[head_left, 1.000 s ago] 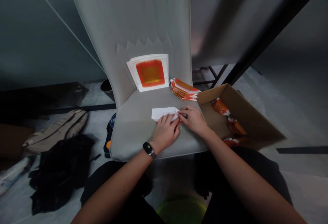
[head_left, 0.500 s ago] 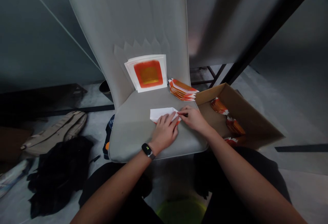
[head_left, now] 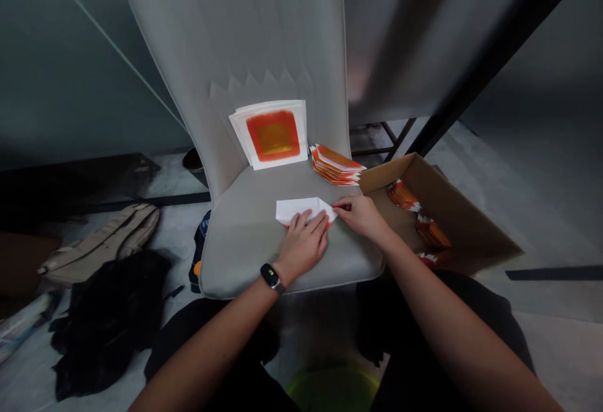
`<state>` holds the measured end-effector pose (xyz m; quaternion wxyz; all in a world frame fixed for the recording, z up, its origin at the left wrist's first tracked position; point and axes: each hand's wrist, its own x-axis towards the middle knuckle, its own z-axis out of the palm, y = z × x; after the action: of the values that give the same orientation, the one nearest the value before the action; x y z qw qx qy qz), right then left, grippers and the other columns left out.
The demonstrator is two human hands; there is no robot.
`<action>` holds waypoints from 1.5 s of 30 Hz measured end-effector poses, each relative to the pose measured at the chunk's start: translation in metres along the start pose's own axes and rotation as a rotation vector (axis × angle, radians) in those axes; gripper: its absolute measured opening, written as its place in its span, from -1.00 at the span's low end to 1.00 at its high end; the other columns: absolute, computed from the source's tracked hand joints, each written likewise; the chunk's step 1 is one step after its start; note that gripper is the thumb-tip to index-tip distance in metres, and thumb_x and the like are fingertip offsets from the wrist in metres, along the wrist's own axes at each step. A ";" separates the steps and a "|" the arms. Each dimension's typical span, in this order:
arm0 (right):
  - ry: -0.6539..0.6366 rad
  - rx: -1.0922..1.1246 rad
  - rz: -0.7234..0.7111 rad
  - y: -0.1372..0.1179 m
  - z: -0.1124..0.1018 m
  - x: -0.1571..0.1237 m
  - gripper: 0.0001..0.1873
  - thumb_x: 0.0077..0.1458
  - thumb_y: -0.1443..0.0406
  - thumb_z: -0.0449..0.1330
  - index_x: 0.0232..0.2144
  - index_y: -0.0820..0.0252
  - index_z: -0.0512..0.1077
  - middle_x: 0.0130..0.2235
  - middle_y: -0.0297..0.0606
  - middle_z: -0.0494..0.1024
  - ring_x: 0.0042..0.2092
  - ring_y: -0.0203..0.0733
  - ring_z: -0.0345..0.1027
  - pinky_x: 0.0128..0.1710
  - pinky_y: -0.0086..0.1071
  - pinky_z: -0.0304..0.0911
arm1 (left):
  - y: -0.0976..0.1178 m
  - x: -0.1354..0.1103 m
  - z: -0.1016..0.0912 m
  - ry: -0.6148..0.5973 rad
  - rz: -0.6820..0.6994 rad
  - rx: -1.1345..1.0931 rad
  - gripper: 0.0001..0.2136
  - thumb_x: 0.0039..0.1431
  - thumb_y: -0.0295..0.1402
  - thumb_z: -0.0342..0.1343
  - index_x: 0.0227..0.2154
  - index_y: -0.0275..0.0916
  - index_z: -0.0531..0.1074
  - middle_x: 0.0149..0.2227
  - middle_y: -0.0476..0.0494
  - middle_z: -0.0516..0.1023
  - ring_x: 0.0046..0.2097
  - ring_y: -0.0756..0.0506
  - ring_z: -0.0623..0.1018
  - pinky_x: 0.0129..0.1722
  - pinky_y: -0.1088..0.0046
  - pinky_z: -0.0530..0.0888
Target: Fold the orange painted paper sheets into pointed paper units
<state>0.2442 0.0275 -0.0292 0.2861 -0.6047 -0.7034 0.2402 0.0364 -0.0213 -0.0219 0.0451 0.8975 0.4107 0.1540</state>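
White folded paper [head_left: 296, 210] is laid near the front of the grey seat cushion [head_left: 245, 255] of a padded chair, its point turned to the right and a thin orange edge showing along its underside; it is pressed down by the left hand [head_left: 302, 243], whose fingers [head_left: 311, 225] are spread over the paper's lower edge, released rather than clenched; a black smartwatch [head_left: 270, 276] is worn on that wrist. The right hand [head_left: 360, 216] is held just at the paper's right tip, its fingers [head_left: 342, 205] extended and loose, with nothing grasped; whether they touch the paper cannot be told. Behind the hands, a stack of white square sheets [head_left: 272, 135] printed with an orange-red square is propped against the chair backrest [head_left: 264, 35]; beside that stack, a fanned pile of folded orange-and-white pieces [head_left: 335, 166] is set at the back right of the seat. An open cardboard box [head_left: 464, 211] is placed on the floor [head_left: 556, 299] to the right of the chair, and more folded pieces [head_left: 404, 196] are lying inside it; a beige backpack [head_left: 101, 242] and a black cloth [head_left: 106, 318] are lying on the floor to the left.
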 end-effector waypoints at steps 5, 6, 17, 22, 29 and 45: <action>-0.024 0.024 0.074 -0.005 0.000 0.002 -0.83 0.07 0.38 0.29 -0.31 0.17 0.69 -0.30 -0.21 0.69 -0.30 -0.14 0.53 -0.20 -0.31 0.40 | 0.000 0.001 0.000 0.007 -0.012 -0.006 -0.61 0.42 -0.35 -0.04 0.25 -0.20 0.36 0.29 -0.17 0.42 0.30 -0.31 0.33 0.30 -0.05 0.24; -0.029 0.027 0.088 -0.006 0.000 0.002 -0.83 0.07 0.39 0.29 -0.31 0.18 0.69 -0.30 -0.20 0.69 -0.30 -0.14 0.53 -0.20 -0.32 0.40 | 0.000 0.001 0.000 0.006 -0.014 -0.006 -0.62 0.42 -0.35 -0.04 0.24 -0.20 0.36 0.28 -0.17 0.43 0.30 -0.30 0.33 0.30 -0.04 0.24; -0.015 -0.024 0.039 -0.010 0.000 0.001 -0.82 0.07 0.41 0.25 -0.33 0.20 0.68 -0.30 -0.19 0.67 -0.32 -0.18 0.50 -0.21 -0.34 0.38 | 0.000 0.002 0.000 0.015 -0.018 -0.015 -0.62 0.40 -0.37 -0.01 0.22 -0.22 0.36 0.27 -0.23 0.41 0.29 -0.28 0.33 0.30 -0.01 0.27; -0.019 -0.046 0.011 -0.008 0.001 0.000 -0.81 0.11 0.41 0.25 -0.30 0.20 0.67 -0.28 -0.16 0.65 -0.29 -0.16 0.49 -0.19 -0.33 0.37 | -0.001 0.001 0.001 0.010 -0.018 -0.009 -0.61 0.40 -0.36 -0.01 0.23 -0.20 0.35 0.33 -0.20 0.36 0.31 -0.30 0.31 0.31 -0.05 0.25; -0.007 -0.152 -0.135 -0.006 0.007 -0.016 -0.78 0.27 0.37 0.18 -0.16 0.22 0.63 -0.18 -0.11 0.60 -0.13 -0.09 0.45 -0.03 -0.28 0.31 | 0.000 0.002 0.002 0.017 -0.020 0.010 -0.62 0.39 -0.36 0.00 0.22 -0.18 0.38 0.29 -0.19 0.41 0.29 -0.31 0.34 0.29 -0.06 0.27; 0.072 -0.435 -0.216 -0.015 0.006 -0.057 -0.57 0.36 0.09 0.10 0.14 0.13 0.49 0.09 0.00 0.50 0.10 0.14 0.27 0.05 -0.05 0.18 | 0.000 0.002 0.000 0.015 -0.047 0.007 -0.62 0.38 -0.36 0.01 0.21 -0.22 0.38 0.27 -0.30 0.37 0.26 -0.28 0.36 0.28 0.01 0.30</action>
<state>0.2348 -0.0309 -0.0298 0.1980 -0.5814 -0.7886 0.0293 0.0381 -0.0197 -0.0216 0.0425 0.8865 0.4326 0.1584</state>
